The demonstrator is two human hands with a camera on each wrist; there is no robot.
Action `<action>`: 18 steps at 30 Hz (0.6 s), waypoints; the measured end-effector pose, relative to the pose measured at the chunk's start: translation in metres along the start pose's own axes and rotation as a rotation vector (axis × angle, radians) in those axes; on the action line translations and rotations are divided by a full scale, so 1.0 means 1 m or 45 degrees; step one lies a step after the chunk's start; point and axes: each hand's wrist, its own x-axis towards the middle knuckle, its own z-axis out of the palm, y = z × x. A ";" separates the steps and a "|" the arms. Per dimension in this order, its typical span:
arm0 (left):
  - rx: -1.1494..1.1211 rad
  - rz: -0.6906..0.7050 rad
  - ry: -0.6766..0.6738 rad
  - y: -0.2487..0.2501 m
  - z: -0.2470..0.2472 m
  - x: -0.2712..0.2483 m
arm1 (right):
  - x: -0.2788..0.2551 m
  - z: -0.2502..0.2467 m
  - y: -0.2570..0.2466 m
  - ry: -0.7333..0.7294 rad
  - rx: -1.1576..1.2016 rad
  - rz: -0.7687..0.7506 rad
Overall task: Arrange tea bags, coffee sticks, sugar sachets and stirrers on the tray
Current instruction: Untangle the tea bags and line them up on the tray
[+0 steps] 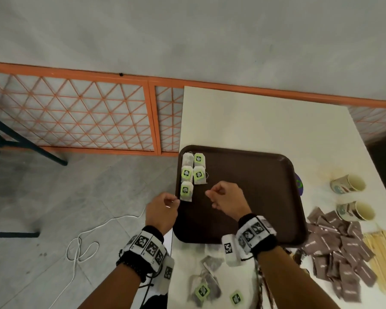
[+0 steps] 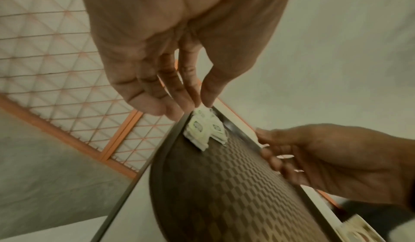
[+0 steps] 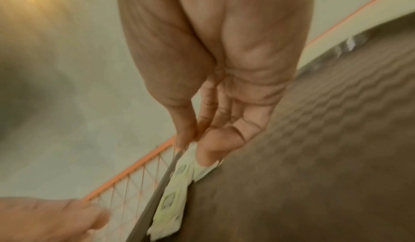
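While both hands hover at the tray's left side, five tea bags lie in place.

With fingers loosely curled and holding nothing that shows, the left hand (image 1: 161,210) has thumb and fingertips (image 2: 191,102) drawn near each other just beside the tray (image 1: 243,197) rim, close to the nearest tea bag (image 1: 186,191); the right hand (image 1: 226,198) hangs above the tray floor, equally slack. Both look freshly clear of that bag, probably after squaring it up. The placed tea bags (image 1: 193,169) sit in two short columns in the far left corner, pale paper pouches with green tags up, tight together to leave room for the rest. Near the tray edge, loose tea bags (image 1: 204,286) wait on the table (image 1: 265,121); to the right lie brown sachets (image 1: 334,246), wooden stirrers (image 1: 381,253) and two cups (image 1: 348,186).
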 end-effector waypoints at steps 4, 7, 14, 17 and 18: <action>-0.013 0.219 -0.094 0.012 0.004 -0.039 | -0.054 -0.064 0.051 0.032 -0.166 0.057; 0.119 0.265 -0.277 0.006 0.016 -0.066 | -0.091 -0.085 0.094 -0.033 -0.454 0.161; 0.651 0.376 -0.454 -0.020 0.067 -0.125 | -0.119 -0.027 0.138 -0.206 -0.768 -0.213; 0.816 0.497 -0.434 -0.018 0.089 -0.139 | -0.123 -0.005 0.138 -0.199 -0.858 -0.323; 0.857 0.512 -0.402 -0.018 0.095 -0.142 | -0.125 0.000 0.138 -0.198 -0.905 -0.337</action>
